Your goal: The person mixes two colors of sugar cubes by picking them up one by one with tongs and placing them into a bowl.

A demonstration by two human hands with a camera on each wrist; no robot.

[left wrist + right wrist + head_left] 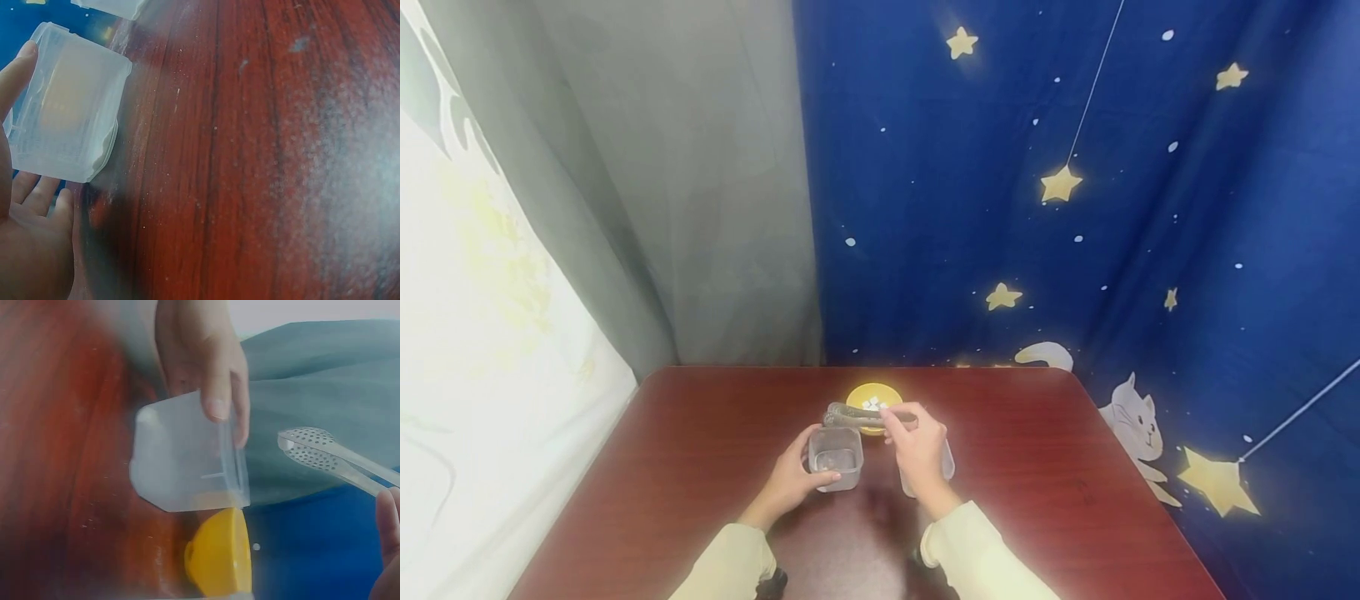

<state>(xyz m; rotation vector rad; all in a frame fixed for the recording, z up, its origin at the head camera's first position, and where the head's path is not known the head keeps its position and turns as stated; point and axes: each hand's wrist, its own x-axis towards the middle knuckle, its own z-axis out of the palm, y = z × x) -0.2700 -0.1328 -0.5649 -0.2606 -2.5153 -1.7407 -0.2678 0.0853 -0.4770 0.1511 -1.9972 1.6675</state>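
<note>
My left hand (792, 477) grips a clear plastic container (848, 479) by its side, thumb at the near side. The container's mouth faces up in the head view. In my right hand (919, 450) is a pair of metal tongs (859, 419), pinched between thumb and fingers. The tongs' perforated tips (309, 449) are over the container's far rim, with a small whitish piece (286, 444) between them. Behind the container stands a yellow bowl (219, 556) with several small white cubes (872, 403) inside.
Partly hidden under my right hand, another clear plastic piece (950, 463) lies on the table; whether it is a lid or a container I cannot tell. The dark red table (730, 417) ends at grey and blue curtains (925, 208).
</note>
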